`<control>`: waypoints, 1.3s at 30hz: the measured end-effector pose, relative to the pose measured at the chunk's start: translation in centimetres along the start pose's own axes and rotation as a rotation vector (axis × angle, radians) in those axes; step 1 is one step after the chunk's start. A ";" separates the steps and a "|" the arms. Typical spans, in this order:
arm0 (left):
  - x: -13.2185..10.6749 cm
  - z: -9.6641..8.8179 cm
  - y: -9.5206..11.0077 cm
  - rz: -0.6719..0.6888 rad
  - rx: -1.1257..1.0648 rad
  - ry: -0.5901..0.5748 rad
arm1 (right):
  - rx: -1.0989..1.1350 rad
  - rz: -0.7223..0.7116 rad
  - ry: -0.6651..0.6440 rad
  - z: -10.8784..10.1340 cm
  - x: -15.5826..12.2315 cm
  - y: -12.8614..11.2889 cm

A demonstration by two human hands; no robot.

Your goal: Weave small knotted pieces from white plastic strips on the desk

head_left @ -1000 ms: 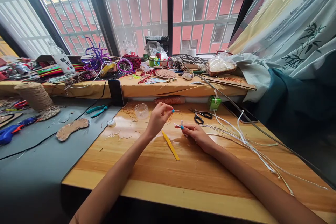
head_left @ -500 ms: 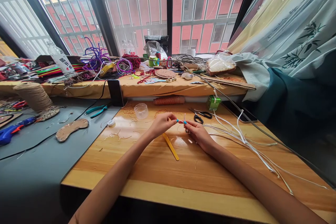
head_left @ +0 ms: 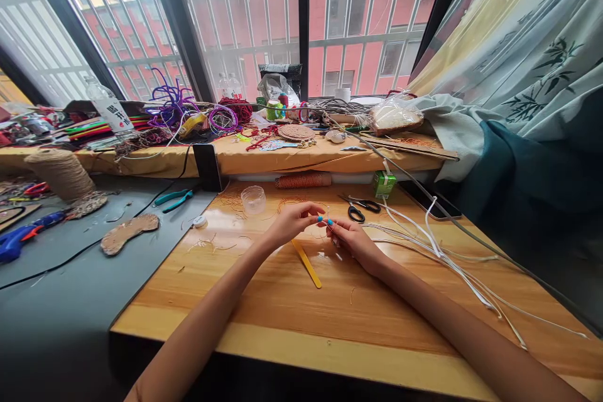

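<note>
Over the middle of the wooden table, my left hand (head_left: 294,223) and my right hand (head_left: 353,240) meet almost fingertip to fingertip. Both are closed in a pinch on a thin pale strand (head_left: 328,210), whose short end sticks up between them. Something small and whitish shows under my right fingers, too little of it to name. Just below my left hand lies a flat yellow stick (head_left: 307,266). Black-handled scissors (head_left: 358,206) rest beyond my right hand, and a clear round tub (head_left: 253,200) stands beyond my left.
White cords (head_left: 438,251) spread over the table's right side near a small green box (head_left: 384,184). A spool of orange-brown thread (head_left: 303,180) lies against the ledge. Teal pliers (head_left: 174,200), a twine cone (head_left: 61,177) and a glue gun (head_left: 26,237) occupy the grey surface at left.
My fingertips have drawn slightly closer together, the right ones shifting a little left. The upright strand end has shifted left with them. Everything else stays where it was.
</note>
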State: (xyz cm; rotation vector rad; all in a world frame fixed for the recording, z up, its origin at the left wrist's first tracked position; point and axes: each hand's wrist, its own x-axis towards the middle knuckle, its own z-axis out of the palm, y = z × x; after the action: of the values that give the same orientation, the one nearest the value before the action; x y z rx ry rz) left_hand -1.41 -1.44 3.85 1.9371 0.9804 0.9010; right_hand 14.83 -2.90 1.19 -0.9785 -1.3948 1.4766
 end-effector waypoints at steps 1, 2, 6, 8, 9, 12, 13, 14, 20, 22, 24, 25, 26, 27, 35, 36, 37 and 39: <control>0.0 0.1 0.0 -0.003 -0.023 0.017 | -0.007 -0.007 0.007 0.1 0.0 0.0; 0.0 0.2 0.1 -0.008 -0.039 0.030 | -0.006 -0.009 0.023 0.1 -0.1 0.0; 0.0 0.2 0.2 -0.026 -0.062 0.034 | 0.018 0.009 0.061 0.2 -0.2 0.1; 0.0 0.1 0.2 -0.023 -0.077 0.019 | 0.025 0.012 0.064 0.2 -0.2 0.1; 0.0 0.1 0.2 -0.019 -0.085 0.012 | 0.029 0.014 0.072 0.2 -0.2 0.1; 0.1 0.1 0.1 -0.008 -0.107 -0.006 | 0.020 0.013 0.088 0.1 -0.2 0.1; 0.1 0.1 0.0 -0.004 -0.112 -0.008 | 0.003 0.007 0.083 0.1 -0.2 0.1; 0.1 0.1 -0.1 0.000 -0.116 -0.006 | -0.020 -0.004 0.071 0.1 -0.3 0.1; 0.2 0.3 -0.5 0.030 -0.115 -0.004 | -0.179 -0.113 -0.039 0.1 -0.2 0.5; 0.2 0.3 -0.7 0.042 -0.119 -0.020 | -0.223 -0.135 -0.073 0.0 -0.2 0.6; 0.2 0.3 -0.8 0.050 -0.111 -0.030 | -0.280 -0.148 -0.083 -0.1 -0.2 0.6; 0.2 0.3 -0.8 0.050 -0.101 -0.031 | -0.312 -0.150 -0.076 -0.1 -0.2 0.6; 0.2 0.3 -0.8 0.050 -0.092 -0.028 | -0.342 -0.151 -0.067 -0.1 -0.2 0.6; 0.2 0.3 -0.8 0.050 -0.086 -0.024 | -0.365 -0.152 -0.059 -0.1 -0.3 0.5; 0.2 0.4 -0.5 -0.008 -0.135 -0.004 | -0.455 -0.206 -0.082 0.1 -0.5 0.1; 0.2 0.4 -0.5 -0.012 -0.141 -0.005 | -0.478 -0.219 -0.080 0.1 -0.5 0.0; 0.2 0.4 -0.6 -0.014 -0.142 -0.004 | -0.503 -0.240 -0.085 0.1 -0.5 0.0; 0.2 0.5 -0.6 -0.018 -0.141 -0.001 | -0.547 -0.290 -0.106 0.2 -0.4 0.0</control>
State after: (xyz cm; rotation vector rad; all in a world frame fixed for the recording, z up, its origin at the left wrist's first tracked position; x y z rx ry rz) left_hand -1.09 -1.14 3.19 1.8080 0.9076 0.9332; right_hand 14.83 -3.38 1.21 -0.9755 -1.9841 0.9584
